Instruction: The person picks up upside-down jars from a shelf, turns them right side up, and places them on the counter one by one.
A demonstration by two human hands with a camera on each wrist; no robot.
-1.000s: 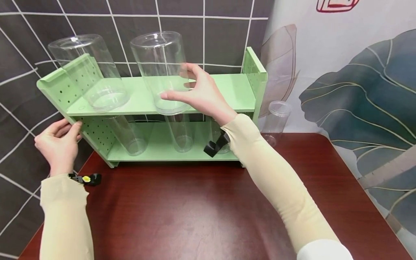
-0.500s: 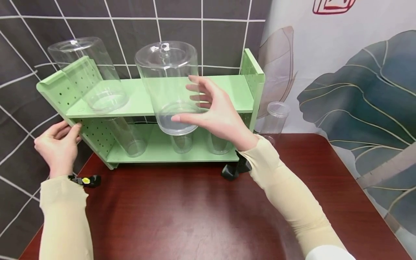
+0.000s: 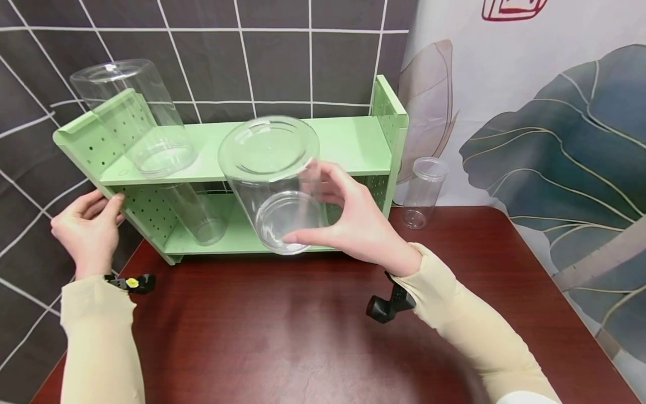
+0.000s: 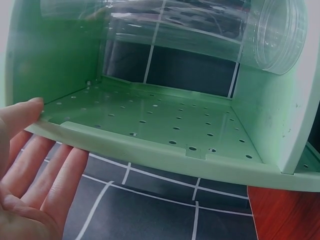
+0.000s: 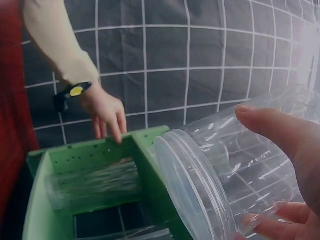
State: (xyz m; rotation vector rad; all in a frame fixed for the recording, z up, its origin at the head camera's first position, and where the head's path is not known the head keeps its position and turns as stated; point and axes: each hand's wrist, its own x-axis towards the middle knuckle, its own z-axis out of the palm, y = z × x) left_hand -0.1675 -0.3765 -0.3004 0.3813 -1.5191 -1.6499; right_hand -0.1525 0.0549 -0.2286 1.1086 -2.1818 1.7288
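Observation:
My right hand (image 3: 353, 219) grips a large clear plastic jar (image 3: 267, 151) in front of the green two-tier shelf (image 3: 348, 143). Thumb and fingers lie on opposite sides of the jar's wall. It is upside down and tilted, its lid (image 5: 192, 182) at the lower end in the right wrist view. At the shelf's left end, my left hand (image 3: 91, 233) pinches the edge of the perforated side panel (image 4: 150, 145), thumb on one face and fingers beneath in the left wrist view. A similar large jar (image 3: 169, 160) stands on the upper tier at the left.
A slim clear jar (image 3: 202, 221) stands on the lower tier at the left. The held jar and right hand block much of that tier's right part. Another slim jar (image 3: 426, 188) is on the reddish-brown table (image 3: 242, 336) right of the shelf. A dark tiled wall (image 3: 282, 62) rises behind.
My right hand has brought the large jar off the upper tier, forward and down toward the camera, tipping its base into view. The left hand has stayed on the side panel.

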